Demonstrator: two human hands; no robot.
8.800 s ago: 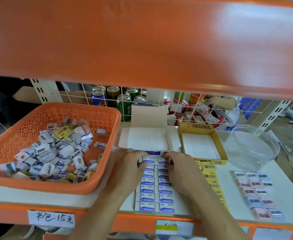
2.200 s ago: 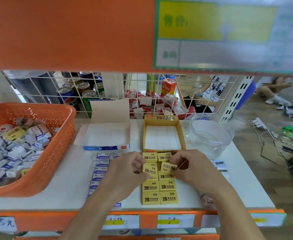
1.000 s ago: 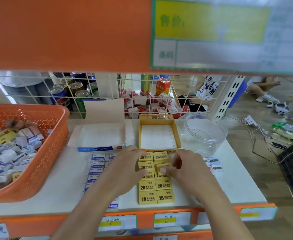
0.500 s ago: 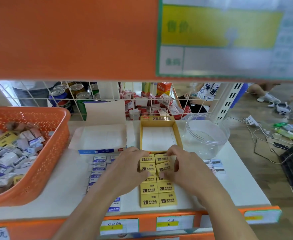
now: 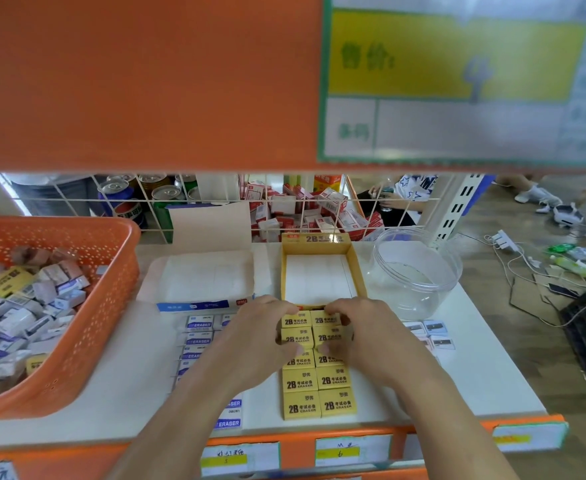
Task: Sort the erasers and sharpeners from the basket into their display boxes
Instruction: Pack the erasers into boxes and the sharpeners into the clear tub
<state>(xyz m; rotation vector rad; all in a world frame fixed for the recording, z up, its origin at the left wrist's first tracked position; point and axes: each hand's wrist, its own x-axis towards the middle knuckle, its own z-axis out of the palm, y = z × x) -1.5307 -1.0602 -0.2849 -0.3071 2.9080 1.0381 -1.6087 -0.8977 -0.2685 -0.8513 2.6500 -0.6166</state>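
Note:
Yellow 2B erasers (image 5: 320, 382) lie in two columns on the white shelf, just in front of the open yellow display box (image 5: 360, 271). My left hand (image 5: 257, 337) and my right hand (image 5: 371, 337) grip the top block of these erasers from both sides, fingers curled over its far edge and thumbs at its near edge. Blue-and-white erasers (image 5: 198, 332) lie in columns to the left, partly under my left forearm, in front of the open white display box (image 5: 198, 282). The orange basket (image 5: 125, 271) at the left holds several mixed erasers and sharpeners.
A clear plastic jar (image 5: 417, 271) stands right of the yellow box. Small sharpeners (image 5: 431, 336) lie in front of it. A wire grid (image 5: 215, 202) with cans and red boxes behind it closes the back. An orange shelf board (image 5: 146, 81) hangs overhead.
The tilted yellow eraser that my right hand pinched a second ago now lies in the columns. Both hands have closed round the top block of yellow erasers.

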